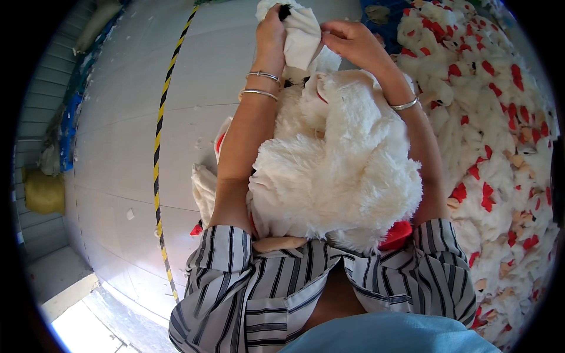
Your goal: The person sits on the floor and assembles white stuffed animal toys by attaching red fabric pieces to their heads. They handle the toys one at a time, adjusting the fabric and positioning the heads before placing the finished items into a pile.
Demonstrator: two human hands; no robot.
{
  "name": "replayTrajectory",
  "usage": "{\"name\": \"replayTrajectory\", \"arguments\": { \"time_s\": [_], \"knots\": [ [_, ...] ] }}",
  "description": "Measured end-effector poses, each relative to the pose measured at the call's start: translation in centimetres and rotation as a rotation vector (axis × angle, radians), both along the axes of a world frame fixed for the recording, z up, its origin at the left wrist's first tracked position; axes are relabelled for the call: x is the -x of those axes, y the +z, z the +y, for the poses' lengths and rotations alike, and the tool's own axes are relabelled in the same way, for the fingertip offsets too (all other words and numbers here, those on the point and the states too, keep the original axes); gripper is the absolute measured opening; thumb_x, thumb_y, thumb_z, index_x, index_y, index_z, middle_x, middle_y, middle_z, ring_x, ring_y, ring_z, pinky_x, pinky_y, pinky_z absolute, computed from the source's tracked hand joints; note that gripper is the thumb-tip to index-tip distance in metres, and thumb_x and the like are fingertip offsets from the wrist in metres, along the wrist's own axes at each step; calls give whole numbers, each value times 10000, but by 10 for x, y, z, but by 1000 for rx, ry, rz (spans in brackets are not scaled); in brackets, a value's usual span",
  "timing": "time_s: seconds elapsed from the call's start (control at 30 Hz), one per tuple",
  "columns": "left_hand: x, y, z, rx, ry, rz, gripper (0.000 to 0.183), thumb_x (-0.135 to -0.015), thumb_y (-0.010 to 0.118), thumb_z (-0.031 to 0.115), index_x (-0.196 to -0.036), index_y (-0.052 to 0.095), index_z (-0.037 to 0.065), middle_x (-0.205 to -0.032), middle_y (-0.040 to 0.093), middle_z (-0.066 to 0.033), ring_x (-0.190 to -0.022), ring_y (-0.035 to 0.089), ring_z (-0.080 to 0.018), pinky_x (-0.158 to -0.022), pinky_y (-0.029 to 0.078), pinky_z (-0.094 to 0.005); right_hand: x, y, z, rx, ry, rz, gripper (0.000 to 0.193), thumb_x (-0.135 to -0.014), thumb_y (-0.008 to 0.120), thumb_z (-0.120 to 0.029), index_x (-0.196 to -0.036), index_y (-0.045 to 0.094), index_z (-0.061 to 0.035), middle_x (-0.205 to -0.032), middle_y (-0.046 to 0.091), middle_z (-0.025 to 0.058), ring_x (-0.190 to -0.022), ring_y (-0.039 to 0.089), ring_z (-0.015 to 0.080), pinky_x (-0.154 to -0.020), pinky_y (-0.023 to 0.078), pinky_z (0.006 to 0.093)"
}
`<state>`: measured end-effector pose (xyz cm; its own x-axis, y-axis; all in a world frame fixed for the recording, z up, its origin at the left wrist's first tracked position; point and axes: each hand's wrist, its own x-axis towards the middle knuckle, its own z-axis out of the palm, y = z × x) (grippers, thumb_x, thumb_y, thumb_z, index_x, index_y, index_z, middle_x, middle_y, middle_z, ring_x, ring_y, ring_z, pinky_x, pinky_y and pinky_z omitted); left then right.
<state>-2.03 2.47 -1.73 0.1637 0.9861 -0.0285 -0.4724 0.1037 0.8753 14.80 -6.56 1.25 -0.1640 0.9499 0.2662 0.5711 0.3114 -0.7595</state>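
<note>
My left hand (269,36) is closed on a white fabric piece (301,47) with a black patch at its top, held out at the far end of my reach. The thumb and fingers of my right hand (358,46) pinch together at that piece's right edge. Between my forearms, a pile of long-haired white plush fabric (347,153) rests against me and covers my lap. A red piece (396,235) and a beige edge (279,243) poke out from under it. More white cloth with red bits shows beside my left forearm.
To the right spreads a large heap of white plush pieces (465,135) with red and beige parts. A yellow-and-black striped tape (158,147) runs along the grey floor (118,153) at left. By the left wall are a yellow bundle (44,191) and a blue bag (69,129).
</note>
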Motion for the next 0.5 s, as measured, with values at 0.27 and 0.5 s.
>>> {"name": "replayTrajectory", "arguments": {
  "time_s": [0.27,0.5],
  "knots": [
    [-5,-2,0,75,3,-55,337,-944,537,332,-984,689,34,-910,680,-50,-820,641,-159,-720,516,-292,1,-5,1,-21,-21,79,467,-909,651,-123,-1344,489,-79,-836,650,24,-693,537,70,-612,439,217],
    [-6,-19,17,25,50,-57,321,-944,545,306,-1007,673,19,-927,680,-69,-843,654,-195,-755,533,-313,7,-5,1,-97,-65,-15,321,-842,703,-126,-1118,578,-23,-811,661,42,-726,599,106,-657,478,248]
  ]
}}
